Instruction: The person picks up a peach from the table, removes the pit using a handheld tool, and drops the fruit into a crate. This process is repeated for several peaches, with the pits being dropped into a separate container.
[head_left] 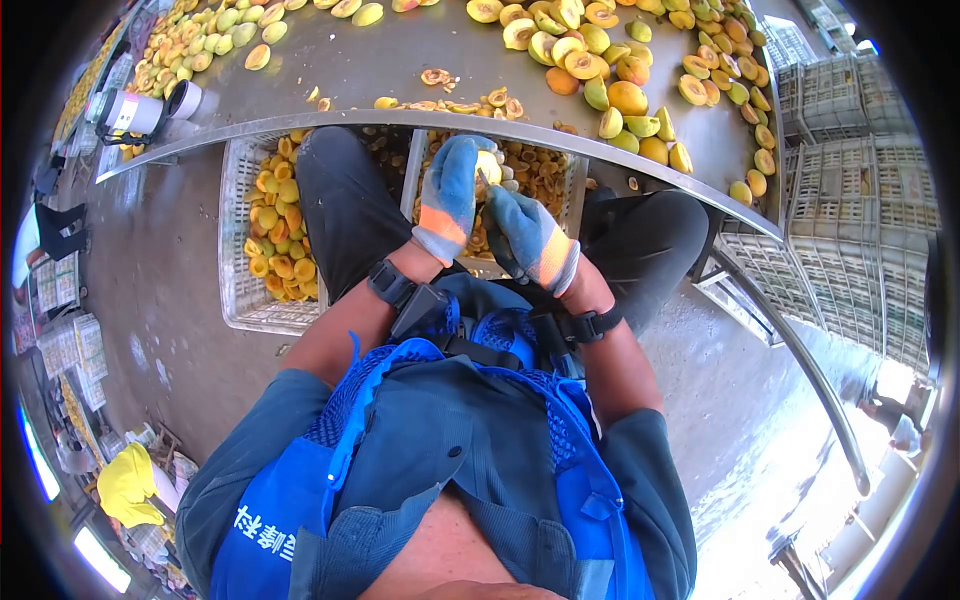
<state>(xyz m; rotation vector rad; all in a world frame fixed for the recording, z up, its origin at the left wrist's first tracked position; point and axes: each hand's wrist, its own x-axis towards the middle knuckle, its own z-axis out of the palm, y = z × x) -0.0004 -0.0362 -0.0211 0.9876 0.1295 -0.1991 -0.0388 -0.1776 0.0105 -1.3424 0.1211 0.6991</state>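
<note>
Peach point(489, 166): held between the knees, just below the bench point(400, 60) edge | left hand point(450, 195): gloved, fingers curled around peach | right hand point(528, 237): gloved, fingers gripping thin tool point(483, 183) at the fruit | crate point(236, 215): peach halves, left | bench: cut peaches.

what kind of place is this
Probably a fruit processing workshop: a long metal table strewn with halved yellow fruit, crates of cut pieces under it, stacks of empty crates beside it, and the gloved left hand holding a fruit half.
</note>
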